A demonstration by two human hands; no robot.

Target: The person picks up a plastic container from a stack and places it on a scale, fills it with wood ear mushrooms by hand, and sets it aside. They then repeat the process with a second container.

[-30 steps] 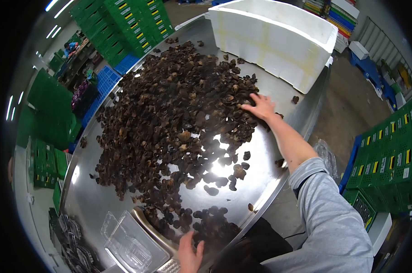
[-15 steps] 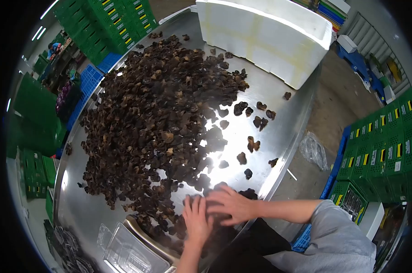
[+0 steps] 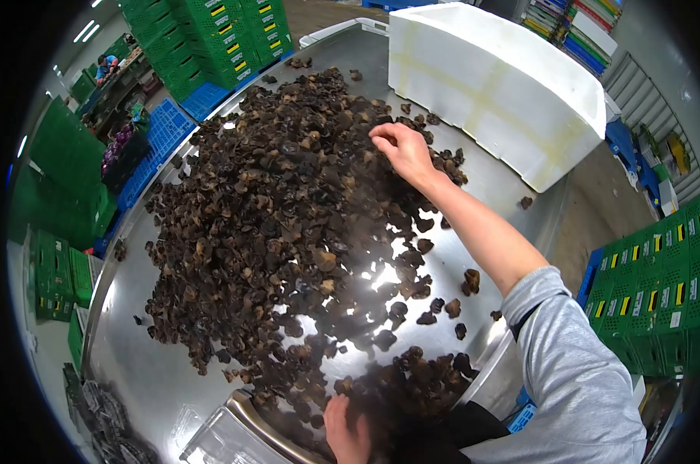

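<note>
A broad heap of dark brown wood ear mushrooms [image 3: 265,201] is spread over a shiny metal table [image 3: 126,348]. My right hand [image 3: 406,157] is over the heap's upper right side, its fingers bent and close together; anything under the fingertips is hidden. At the near edge, my left hand [image 3: 347,430] has its fingers stretched out and the thumb apart, holding nothing I can see. Beside it lies a smaller mound of mushrooms [image 3: 416,379], partly in shadow. Several loose pieces dot the metal on the right.
A white foam box [image 3: 485,97] stands at the table's far right edge. Clear plastic trays [image 3: 226,437] and a curved metal bar [image 3: 269,429] sit at the near left. Green crates [image 3: 659,278] are stacked on the right, more green crates [image 3: 211,39] behind. A person [image 3: 106,67] works far off.
My right hand has swung from beside my left hand out to the far right part of the heap. My left hand is lower, nearer the front edge. The view has shifted.
</note>
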